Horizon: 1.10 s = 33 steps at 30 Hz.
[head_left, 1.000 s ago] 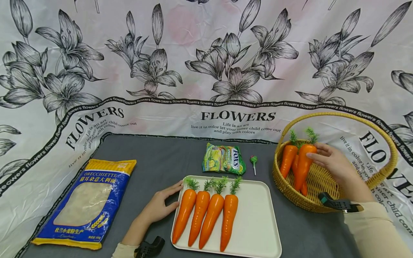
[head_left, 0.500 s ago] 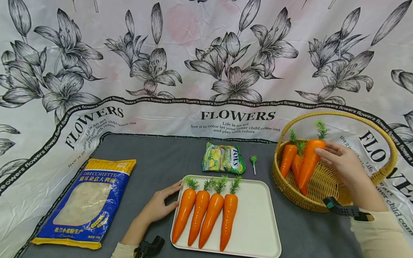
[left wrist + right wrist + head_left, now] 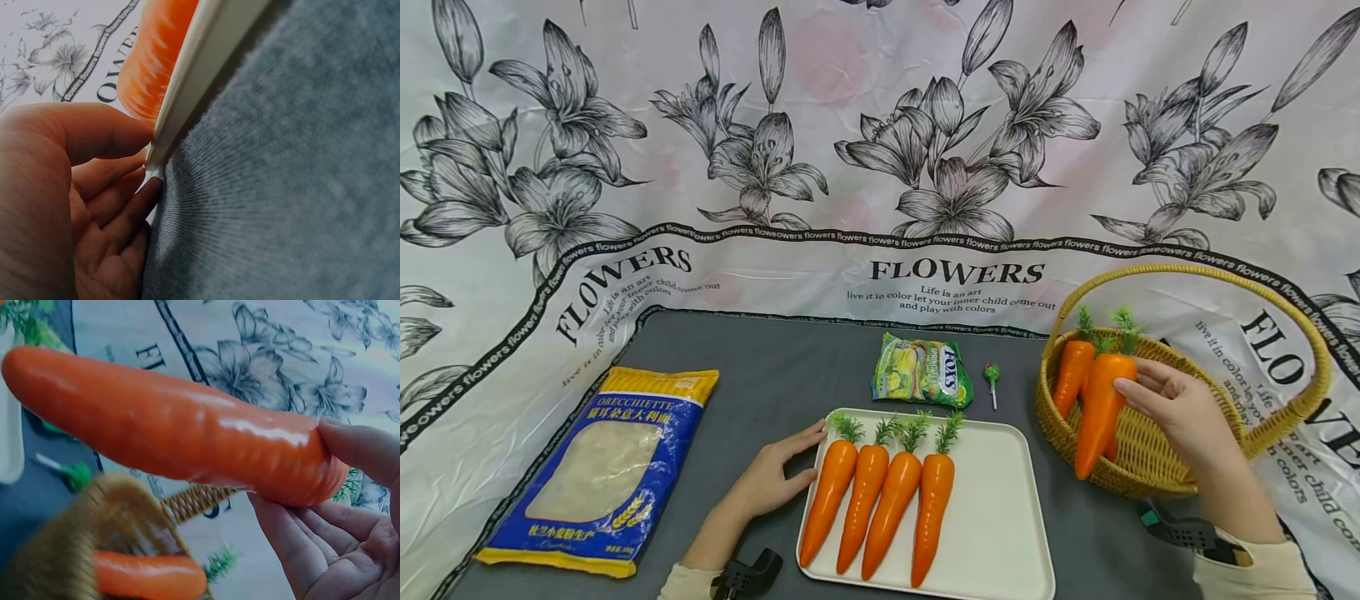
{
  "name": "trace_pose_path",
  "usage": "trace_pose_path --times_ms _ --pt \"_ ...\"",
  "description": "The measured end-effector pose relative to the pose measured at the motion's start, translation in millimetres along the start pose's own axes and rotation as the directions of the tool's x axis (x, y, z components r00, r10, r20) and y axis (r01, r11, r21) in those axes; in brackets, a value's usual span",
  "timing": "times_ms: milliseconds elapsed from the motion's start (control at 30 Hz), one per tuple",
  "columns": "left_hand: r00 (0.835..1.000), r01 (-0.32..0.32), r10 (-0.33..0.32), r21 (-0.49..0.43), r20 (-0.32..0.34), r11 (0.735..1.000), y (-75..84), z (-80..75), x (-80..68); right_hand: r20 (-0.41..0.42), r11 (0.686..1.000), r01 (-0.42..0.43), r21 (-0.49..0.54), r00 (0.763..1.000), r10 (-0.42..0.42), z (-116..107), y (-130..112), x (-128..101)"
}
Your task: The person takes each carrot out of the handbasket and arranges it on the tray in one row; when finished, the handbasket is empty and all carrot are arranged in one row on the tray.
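The right hand (image 3: 1172,408) pinches an orange carrot (image 3: 1102,408) near its thick top, the thumb on 1 side and the fingers on the opposite side, as the right wrist view also shows. This carrot is tilted above the wicker basket (image 3: 1138,485), with its green leaves at the far end and its tip directed down, to the left of the grip, where it overlaps the near rim. Inside the basket, also to the left of this grip, stands a leaning carrot (image 3: 1075,375), and a partly hidden carrot (image 3: 1111,448) is behind the pinched carrot. The arched handle (image 3: 1195,268) rises above the same hand. Well apart on the left, the left hand (image 3: 777,473) has thumb and fingers spread, and their tips touch the left edge of the white tray (image 3: 992,517). Just to the right of this hand, 4 carrots (image 3: 889,517) lie side by side on the tray. Between the 2 hands, beyond the tray, a FOX'S packet (image 3: 921,369) and a green lollipop (image 3: 992,375) lie near each other on the dark grey cloth (image 3: 760,367). To the left of the left hand lies a blue and yellow ORECCHIETTE pasta bag (image 3: 598,467).
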<state>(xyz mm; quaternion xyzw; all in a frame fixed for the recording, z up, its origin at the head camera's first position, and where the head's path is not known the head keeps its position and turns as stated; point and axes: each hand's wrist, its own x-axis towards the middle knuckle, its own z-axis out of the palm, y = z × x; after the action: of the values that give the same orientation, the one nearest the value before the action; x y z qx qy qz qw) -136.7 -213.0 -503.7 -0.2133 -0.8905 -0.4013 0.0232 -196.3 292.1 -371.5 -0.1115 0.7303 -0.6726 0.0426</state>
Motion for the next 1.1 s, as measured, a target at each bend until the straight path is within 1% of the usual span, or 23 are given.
trace_pose_path --times_ms 33,67,200,267,400,500,633,700,833,933,1100 --pt "1.000 0.000 0.000 -0.002 0.000 1.000 0.4 0.2 0.2 0.002 1.000 0.003 -0.018 1.000 -0.003 4 2 -3" --pt "1.000 0.000 0.000 0.001 0.004 1.000 0.3 0.1 0.1 0.018 1.000 0.018 -0.014 1.000 -0.018 8 3 -5" --pt "1.000 0.015 -0.015 -0.001 0.011 1.000 -0.1 1.4 -1.1 0.012 0.994 0.013 -0.107 1.000 -0.012 28 10 -13" --pt "1.000 0.020 -0.020 -0.004 0.015 1.000 -0.6 2.0 -1.7 0.027 0.992 0.021 -0.124 0.999 -0.018 37 15 -15" --pt "1.000 0.017 -0.017 -0.006 0.012 1.000 -1.6 2.5 -1.6 0.080 0.995 0.029 -0.092 0.997 -0.021 56 27 -16" --pt "1.000 0.014 -0.014 0.008 0.012 1.000 -2.0 1.8 -0.7 0.127 0.997 -0.003 -0.073 0.992 0.012 70 35 -17" --pt "1.000 0.012 -0.012 0.008 0.014 1.000 -1.5 -0.3 -0.5 0.177 0.994 -0.060 -0.095 0.981 0.076 85 45 -16" --pt "1.000 0.005 -0.006 0.008 0.012 1.000 -1.3 -0.4 -0.6 0.186 0.990 -0.086 -0.114 0.977 0.107 91 49 -16" --pt "1.000 -0.007 0.007 0.010 0.008 1.000 -1.1 -0.3 -1.0 0.175 0.975 -0.167 -0.150 0.966 0.192 102 54 -17" --pt "1.000 -0.011 0.011 0.005 0.005 1.000 -1.1 -0.1 -1.1 0.184 0.965 -0.199 -0.170 0.956 0.229 109 57 -18" --pt "1.000 -0.013 0.013 0.009 0.000 1.000 -0.1 0.1 -0.8 0.211 0.954 -0.245 -0.174 0.937 0.280 120 65 -19"
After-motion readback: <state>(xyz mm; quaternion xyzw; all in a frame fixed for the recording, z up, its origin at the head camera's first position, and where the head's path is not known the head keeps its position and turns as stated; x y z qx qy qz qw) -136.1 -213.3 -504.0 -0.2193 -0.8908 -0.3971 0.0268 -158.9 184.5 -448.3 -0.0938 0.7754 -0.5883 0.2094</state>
